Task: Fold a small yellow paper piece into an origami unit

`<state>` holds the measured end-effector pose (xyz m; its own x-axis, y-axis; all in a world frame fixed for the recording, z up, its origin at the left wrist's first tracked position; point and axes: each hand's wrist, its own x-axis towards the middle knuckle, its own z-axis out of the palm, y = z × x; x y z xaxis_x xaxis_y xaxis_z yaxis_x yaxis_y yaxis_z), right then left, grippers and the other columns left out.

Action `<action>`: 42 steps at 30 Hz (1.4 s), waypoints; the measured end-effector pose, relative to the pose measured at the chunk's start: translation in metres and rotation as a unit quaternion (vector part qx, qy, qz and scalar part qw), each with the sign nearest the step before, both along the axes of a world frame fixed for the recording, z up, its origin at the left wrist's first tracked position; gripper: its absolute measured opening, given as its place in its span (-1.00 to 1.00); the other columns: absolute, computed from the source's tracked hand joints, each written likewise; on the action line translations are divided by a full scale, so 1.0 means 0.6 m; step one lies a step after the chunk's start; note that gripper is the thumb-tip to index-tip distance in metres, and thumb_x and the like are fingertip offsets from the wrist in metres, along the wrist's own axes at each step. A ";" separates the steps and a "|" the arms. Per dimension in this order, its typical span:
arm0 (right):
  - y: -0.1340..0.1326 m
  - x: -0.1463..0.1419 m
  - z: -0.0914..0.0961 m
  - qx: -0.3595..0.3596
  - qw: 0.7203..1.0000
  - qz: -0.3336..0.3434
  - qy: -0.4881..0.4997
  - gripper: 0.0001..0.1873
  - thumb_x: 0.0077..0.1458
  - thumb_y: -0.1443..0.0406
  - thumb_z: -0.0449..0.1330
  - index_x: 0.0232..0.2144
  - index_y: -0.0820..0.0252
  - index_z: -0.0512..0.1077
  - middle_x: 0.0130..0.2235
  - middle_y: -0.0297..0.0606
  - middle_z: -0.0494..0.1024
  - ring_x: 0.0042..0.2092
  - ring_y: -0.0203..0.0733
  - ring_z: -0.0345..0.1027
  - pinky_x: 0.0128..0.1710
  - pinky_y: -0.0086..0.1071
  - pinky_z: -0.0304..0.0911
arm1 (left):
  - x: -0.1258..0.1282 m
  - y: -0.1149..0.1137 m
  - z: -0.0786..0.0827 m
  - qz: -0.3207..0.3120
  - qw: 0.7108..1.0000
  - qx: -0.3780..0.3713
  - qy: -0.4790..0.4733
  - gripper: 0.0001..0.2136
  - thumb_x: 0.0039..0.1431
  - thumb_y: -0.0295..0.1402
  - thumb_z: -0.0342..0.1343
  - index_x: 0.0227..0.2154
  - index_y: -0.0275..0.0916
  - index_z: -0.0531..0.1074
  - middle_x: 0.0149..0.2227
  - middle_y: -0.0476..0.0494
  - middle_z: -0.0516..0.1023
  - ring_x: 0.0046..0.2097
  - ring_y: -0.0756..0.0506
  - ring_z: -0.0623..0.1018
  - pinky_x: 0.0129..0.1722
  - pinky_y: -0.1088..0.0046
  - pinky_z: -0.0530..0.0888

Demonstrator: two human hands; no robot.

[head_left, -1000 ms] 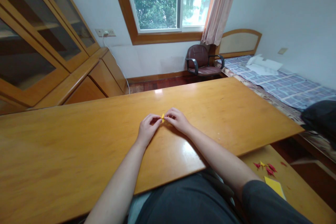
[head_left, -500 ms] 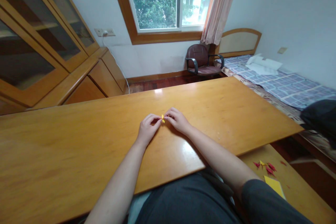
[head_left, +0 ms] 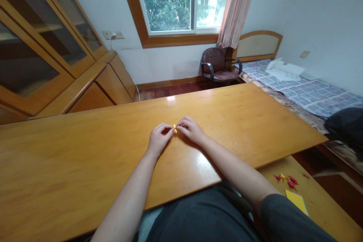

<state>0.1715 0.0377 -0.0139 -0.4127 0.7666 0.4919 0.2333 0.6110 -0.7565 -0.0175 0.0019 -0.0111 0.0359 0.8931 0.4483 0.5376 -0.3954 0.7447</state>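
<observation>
A small folded yellow paper piece (head_left: 175,129) is held up between my two hands, just over the wooden table (head_left: 93,159). Thumb and fingers of my left hand (head_left: 160,136) pinch its left side. My right hand (head_left: 193,129) pinches the right side in the same way, fingers curled. Pointed yellow tips stick out above and below the fingertips. The paper's middle is partly hidden by the fingers, and its exact shape is too small to make out.
On a lower surface at the right lie several small red folded pieces (head_left: 291,183), a small yellow one (head_left: 283,176) and a stack of yellow paper (head_left: 296,202). Beyond the table stands a brown armchair (head_left: 214,62). A bed (head_left: 309,87) is at the right, a cabinet (head_left: 56,45) at the left.
The yellow paper and my left hand have shifted very slightly to the left. Both hands keep their pinch; all else looks the same.
</observation>
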 end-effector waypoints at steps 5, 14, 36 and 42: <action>0.001 0.003 -0.001 -0.033 0.999 -0.005 0.026 -0.83 0.19 0.30 0.17 -0.17 0.19 0.50 -0.21 -0.24 0.47 -0.23 -0.28 0.36 -0.26 -0.41 0.29 | -0.007 0.006 -0.009 0.015 0.998 -0.034 -0.054 -0.85 0.11 -0.25 0.19 -0.41 -0.22 0.54 -0.38 -0.09 0.58 -0.31 -0.07 0.54 -0.23 0.43 0.45; 0.001 -0.004 -0.007 -0.157 0.984 0.019 0.084 -0.60 0.00 0.35 0.27 -0.05 0.18 0.43 -0.14 -0.23 0.57 -0.31 -0.32 0.40 -0.29 -0.41 0.32 | -0.003 0.007 -0.008 -0.003 0.981 -0.101 -0.165 -0.82 0.01 -0.23 0.25 -0.43 -0.25 0.53 -0.41 -0.09 0.58 -0.33 -0.08 0.56 -0.23 0.41 0.47; 0.002 -0.004 -0.009 -0.161 0.982 0.011 0.097 -0.63 -0.01 0.27 0.31 -0.10 0.20 0.47 -0.14 -0.21 0.58 -0.33 -0.33 0.38 -0.32 -0.43 0.31 | -0.004 0.007 -0.011 -0.004 0.988 -0.078 -0.135 -0.83 0.06 -0.23 0.22 -0.41 -0.24 0.53 -0.39 -0.11 0.59 -0.31 -0.08 0.57 -0.22 0.41 0.49; 0.004 -0.001 -0.003 -0.164 0.983 -0.027 0.083 -0.79 0.07 0.25 0.27 -0.23 0.24 0.52 -0.28 -0.25 0.57 -0.37 -0.33 0.36 -0.35 -0.45 0.28 | -0.006 0.007 -0.012 0.000 0.985 -0.084 -0.151 -0.80 0.07 -0.21 0.23 -0.39 -0.25 0.53 -0.39 -0.11 0.58 -0.32 -0.08 0.57 -0.23 0.40 0.50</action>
